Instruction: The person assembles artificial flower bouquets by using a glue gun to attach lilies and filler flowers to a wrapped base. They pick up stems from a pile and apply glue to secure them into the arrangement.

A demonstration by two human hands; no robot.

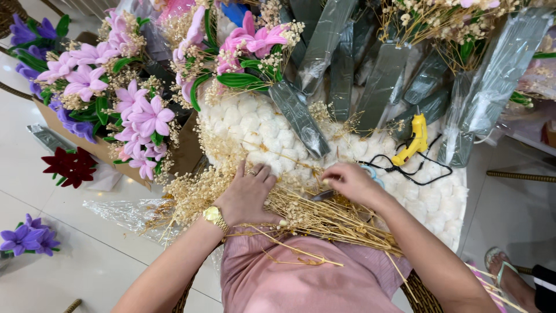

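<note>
The left hand [248, 194] lies flat and open on a bunch of dry stalks [313, 217] that rests across the person's lap and the white cushion [260, 130]. The right hand [349, 181] pinches the stalks, beside scissors [370, 174] that are partly hidden. A yellow glue gun [412, 142] lies farther back on the cushion, and pink flowers [139, 116] stand off to the left.

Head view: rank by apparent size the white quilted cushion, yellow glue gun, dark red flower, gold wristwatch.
1. White quilted cushion, by far the largest.
2. Dark red fabric flower on the floor.
3. Yellow glue gun, close to the flower; ranking unsure.
4. Gold wristwatch above the left hand, smallest.
</note>
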